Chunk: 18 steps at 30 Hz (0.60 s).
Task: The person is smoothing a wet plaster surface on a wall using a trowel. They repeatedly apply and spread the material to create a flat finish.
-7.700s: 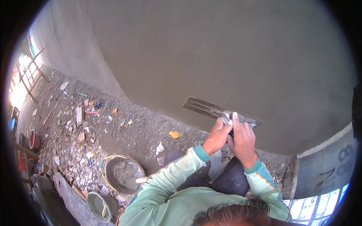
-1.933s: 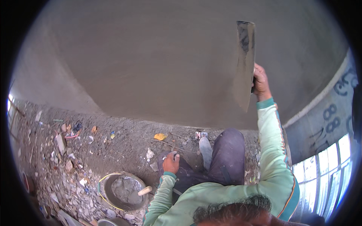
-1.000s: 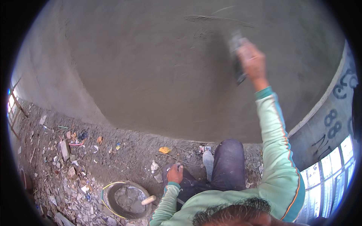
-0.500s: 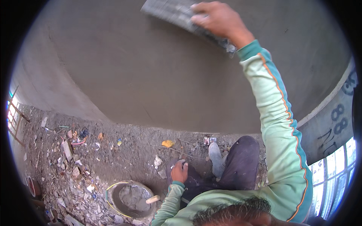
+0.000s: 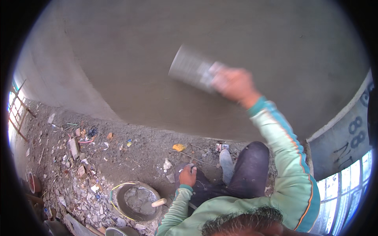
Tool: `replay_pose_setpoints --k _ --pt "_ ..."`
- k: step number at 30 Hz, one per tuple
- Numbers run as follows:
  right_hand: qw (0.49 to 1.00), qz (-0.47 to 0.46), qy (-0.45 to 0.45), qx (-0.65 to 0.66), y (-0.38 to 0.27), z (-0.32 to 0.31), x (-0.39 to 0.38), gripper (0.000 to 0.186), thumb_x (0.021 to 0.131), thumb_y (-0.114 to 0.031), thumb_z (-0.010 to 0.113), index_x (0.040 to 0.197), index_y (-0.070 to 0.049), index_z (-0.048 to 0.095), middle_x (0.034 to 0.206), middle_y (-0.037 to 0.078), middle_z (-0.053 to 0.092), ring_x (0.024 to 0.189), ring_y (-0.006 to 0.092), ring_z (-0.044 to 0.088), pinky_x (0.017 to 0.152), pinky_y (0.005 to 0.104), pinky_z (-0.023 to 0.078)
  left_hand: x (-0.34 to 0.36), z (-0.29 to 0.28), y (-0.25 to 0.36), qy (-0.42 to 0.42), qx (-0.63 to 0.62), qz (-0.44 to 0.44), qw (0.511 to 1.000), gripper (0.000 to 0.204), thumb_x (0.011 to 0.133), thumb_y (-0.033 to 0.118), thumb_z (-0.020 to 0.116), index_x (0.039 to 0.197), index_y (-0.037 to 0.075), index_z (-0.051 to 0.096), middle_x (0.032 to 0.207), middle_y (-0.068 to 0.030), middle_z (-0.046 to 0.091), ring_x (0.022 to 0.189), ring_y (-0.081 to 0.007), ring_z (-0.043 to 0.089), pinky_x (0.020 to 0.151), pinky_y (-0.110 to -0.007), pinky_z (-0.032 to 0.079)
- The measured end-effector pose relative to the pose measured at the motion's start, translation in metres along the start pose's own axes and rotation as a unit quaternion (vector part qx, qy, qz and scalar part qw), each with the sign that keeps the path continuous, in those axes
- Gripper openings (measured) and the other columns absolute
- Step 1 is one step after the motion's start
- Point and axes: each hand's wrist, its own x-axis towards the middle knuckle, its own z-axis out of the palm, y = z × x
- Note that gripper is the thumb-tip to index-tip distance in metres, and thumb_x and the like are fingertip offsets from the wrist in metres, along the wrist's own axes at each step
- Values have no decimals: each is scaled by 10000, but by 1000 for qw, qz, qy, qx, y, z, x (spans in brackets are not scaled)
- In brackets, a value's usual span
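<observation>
My right hand [image 5: 235, 83] is closed around a flat, rectangular plastering trowel [image 5: 191, 67], grey and blurred by motion. The trowel lies against or very near the damp grey plaster of the wall [image 5: 141, 94]; I cannot tell whether it touches. My left hand [image 5: 188, 177] is on my bent left knee, its fingers curled; anything in them is hidden. Left of that knee stands a round bucket [image 5: 123, 200] of wet grey mortar [image 5: 138, 198]. A tool with a pale wooden handle [image 5: 159, 202] sticks out over the bucket's right rim.
Rubble and broken stones [image 5: 84, 192] litter the dirt floor at the left. A yellow scrap [image 5: 179, 147] and a white lump [image 5: 167, 163] lie near the wall's foot. Another container [image 5: 120, 231] shows at the lower edge. A marked grey panel [image 5: 342, 145] stands at the right.
My right hand and the trowel have come down the wall, toward me. My left hand has stayed on my knee. The view has shifted slightly.
</observation>
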Motion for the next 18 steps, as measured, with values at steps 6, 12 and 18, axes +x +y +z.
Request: replay_pose_setpoints --k 6,12,18 --pt "888 174 385 180 200 -244 7 335 995 -248 701 1283 -81 735 856 -20 715 558 29 447 504 206 353 8 2 20 -51 -19 11 998 311 965 291 649 1171 63 690 1060 -182 734 948 -387 704 845 -485 536" --pt "978 -27 202 -44 144 -168 44 407 954 -349 718 1277 -103 730 1068 48 739 785 177 618 728 309 471 9 7 25 -67 -24 13 997 316 963 301 648 1173 69 689 1122 -179 724 993 -384 696 869 -477 537" --pt "986 15 23 -165 40 -49 59 378 916 -394 711 1267 -254 713 902 107 764 805 337 726 723 446 588 3 5 19 -69 -18 -12 997 327 968 326 635 1180 83 689 1151 -170 721 1028 -390 690 902 -484 534"
